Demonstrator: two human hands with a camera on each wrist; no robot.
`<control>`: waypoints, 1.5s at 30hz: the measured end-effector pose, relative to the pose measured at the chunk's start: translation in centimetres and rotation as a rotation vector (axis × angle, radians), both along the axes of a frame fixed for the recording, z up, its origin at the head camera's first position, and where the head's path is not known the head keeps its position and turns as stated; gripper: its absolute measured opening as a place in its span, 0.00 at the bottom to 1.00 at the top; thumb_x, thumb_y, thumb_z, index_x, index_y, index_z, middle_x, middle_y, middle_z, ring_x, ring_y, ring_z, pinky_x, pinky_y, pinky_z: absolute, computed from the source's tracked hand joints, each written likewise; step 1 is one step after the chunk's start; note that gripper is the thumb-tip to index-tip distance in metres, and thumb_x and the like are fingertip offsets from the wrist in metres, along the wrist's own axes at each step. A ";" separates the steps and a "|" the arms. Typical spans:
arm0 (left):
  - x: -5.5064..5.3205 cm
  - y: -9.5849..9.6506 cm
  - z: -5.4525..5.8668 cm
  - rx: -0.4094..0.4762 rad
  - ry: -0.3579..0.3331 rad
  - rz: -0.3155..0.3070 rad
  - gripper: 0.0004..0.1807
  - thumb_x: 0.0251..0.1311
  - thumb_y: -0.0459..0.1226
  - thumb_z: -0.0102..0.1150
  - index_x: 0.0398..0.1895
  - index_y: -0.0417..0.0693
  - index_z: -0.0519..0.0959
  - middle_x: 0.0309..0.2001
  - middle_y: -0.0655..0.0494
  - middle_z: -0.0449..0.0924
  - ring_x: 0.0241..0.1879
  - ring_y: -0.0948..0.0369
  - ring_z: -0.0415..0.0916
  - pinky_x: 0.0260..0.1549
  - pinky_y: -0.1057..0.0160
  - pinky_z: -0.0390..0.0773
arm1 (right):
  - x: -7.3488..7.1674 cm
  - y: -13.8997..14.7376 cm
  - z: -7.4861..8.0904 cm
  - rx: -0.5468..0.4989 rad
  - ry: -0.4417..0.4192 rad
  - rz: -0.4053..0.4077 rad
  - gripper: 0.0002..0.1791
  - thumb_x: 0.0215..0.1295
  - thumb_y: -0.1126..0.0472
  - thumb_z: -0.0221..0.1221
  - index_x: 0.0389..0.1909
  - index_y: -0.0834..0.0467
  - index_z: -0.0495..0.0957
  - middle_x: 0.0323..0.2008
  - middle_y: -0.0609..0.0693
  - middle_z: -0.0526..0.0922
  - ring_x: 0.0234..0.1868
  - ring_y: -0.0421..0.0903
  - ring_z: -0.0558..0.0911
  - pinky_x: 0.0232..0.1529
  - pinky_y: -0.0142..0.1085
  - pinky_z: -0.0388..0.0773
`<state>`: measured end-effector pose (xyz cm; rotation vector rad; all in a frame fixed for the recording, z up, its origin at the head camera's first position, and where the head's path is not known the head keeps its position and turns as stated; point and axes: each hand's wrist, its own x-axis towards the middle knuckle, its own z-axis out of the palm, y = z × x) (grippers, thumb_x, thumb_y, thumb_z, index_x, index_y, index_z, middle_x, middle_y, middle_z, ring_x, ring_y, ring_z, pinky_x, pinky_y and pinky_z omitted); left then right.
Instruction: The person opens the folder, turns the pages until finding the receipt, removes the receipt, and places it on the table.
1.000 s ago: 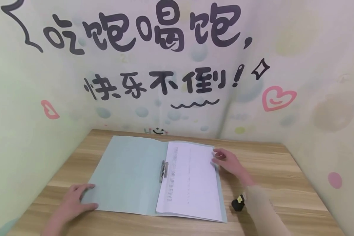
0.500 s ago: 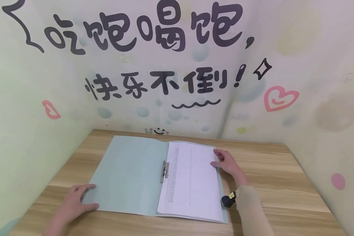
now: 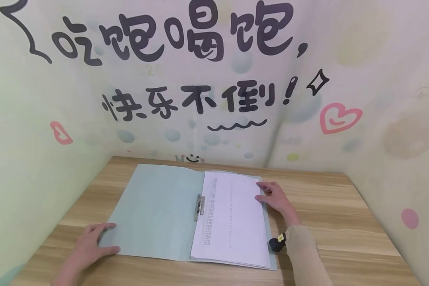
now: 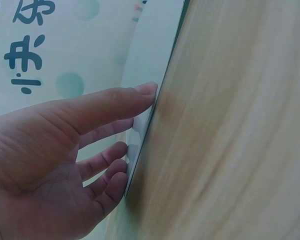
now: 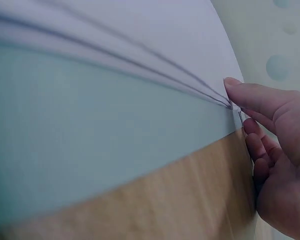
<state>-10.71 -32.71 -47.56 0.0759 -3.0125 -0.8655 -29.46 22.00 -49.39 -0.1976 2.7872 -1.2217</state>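
A pale blue-green folder (image 3: 153, 210) lies spread flat on the wooden table, with a metal clip (image 3: 199, 207) at its spine. Printed white sheets (image 3: 244, 222) lie stacked on its right half. At the lower left corner of the cover rests my left hand (image 3: 89, 244), fingers loosely bent, thumb tip at the edge; the left wrist view has this hand (image 4: 65, 155) against the folder's rim. My right hand (image 3: 276, 198) pinches the sheets' right edge near the top. In the right wrist view, the thumb (image 5: 252, 92) lies over the paper with the index finger at its edge.
The wooden table (image 3: 329, 214) extends right of the folder. Behind stands a pale wall (image 3: 300, 131) with dark lettering and pink hearts. A black device with a yellow label (image 3: 278, 242) sits at my right wrist, beside the folder's edge.
My right hand and forearm have shifted slightly left, the thumb now over the sheets' edge and the fingertips drawn in. The left hand and the folder stay in place.
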 end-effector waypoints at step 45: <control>0.1 0.1 0.0 0.015 -0.020 0.009 0.42 0.45 0.44 0.76 0.63 0.37 0.70 0.60 0.24 0.59 0.56 0.30 0.62 0.50 0.30 0.67 | -0.8 -0.1 0.7 0.005 0.043 0.069 0.41 0.60 0.62 0.68 0.72 0.56 0.61 0.45 0.56 0.76 0.43 0.50 0.73 0.42 0.35 0.72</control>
